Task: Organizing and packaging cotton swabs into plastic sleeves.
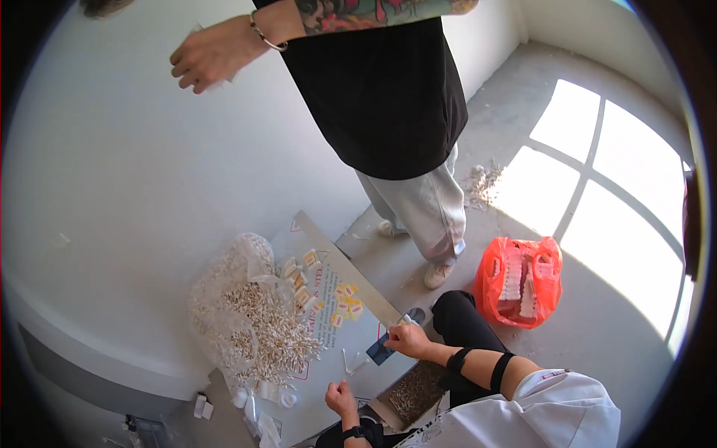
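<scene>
My left hand (343,399) is closed low over the near edge of a flat grey board (328,396); whatever its fingers hold is hidden. My right hand (409,340) is further right, its fingers curled together beside a dark blue flat piece (380,349). What it grips is too small to make out. Between the hands and the pile lie thin white strips (349,364) bent at an angle. A large heap of small whitish rod-like pieces (269,321) spills from a clear plastic bag (213,299). Below my right forearm, an open box (411,392) contains similar small pieces.
Small pale packets (300,287) and yellow-and-white cards (347,305) lie on the board. Beyond it stands a person in a black top (381,97), a hand (213,56) holding something whitish. A red plastic bag (519,287) with stacked packs sits on the floor, near scattered pieces (484,185).
</scene>
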`<action>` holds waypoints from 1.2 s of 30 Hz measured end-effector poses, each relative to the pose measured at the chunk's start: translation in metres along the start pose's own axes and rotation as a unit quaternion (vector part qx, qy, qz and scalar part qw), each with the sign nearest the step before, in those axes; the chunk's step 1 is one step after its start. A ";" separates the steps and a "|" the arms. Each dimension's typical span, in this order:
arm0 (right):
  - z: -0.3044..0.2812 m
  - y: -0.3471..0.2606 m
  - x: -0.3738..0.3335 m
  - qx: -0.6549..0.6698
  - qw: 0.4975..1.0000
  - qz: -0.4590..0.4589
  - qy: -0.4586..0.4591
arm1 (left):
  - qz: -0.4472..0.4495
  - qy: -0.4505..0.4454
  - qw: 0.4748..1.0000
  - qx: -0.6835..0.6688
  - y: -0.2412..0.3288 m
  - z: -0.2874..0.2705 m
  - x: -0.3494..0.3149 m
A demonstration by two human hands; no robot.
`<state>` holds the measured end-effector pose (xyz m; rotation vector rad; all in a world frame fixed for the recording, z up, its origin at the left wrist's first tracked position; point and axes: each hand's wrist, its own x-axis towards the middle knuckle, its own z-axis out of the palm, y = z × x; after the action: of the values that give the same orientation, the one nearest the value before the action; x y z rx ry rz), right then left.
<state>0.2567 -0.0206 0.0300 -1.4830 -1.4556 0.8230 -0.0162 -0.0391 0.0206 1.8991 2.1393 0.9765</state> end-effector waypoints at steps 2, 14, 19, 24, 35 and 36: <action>0.003 0.005 -0.026 -0.038 0.998 0.038 0.018 | -0.048 -0.088 0.993 -0.058 -0.048 0.013 -0.026; -0.005 0.018 -0.045 -0.126 0.961 -0.094 -0.229 | 0.019 -0.176 0.983 0.057 -0.066 0.042 -0.025; -0.014 0.006 -0.055 -0.259 0.943 -0.047 -0.201 | -0.013 -0.190 0.977 0.093 -0.066 0.045 -0.024; 0.009 0.018 -0.044 -0.308 0.924 -0.079 -0.211 | -0.033 -0.257 0.963 0.073 -0.035 0.021 -0.004; 0.031 0.016 -0.019 -0.413 0.862 -0.052 -0.290 | -0.072 -0.200 0.976 0.039 -0.046 0.028 -0.001; 0.033 0.015 -0.019 -0.416 0.859 -0.051 -0.292 | -0.087 -0.121 0.989 0.007 -0.054 0.034 -0.006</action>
<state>0.2315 -0.0337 0.0009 -1.8154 -2.5549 0.6156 -0.0438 -0.0315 -0.0367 1.7004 2.1295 0.6624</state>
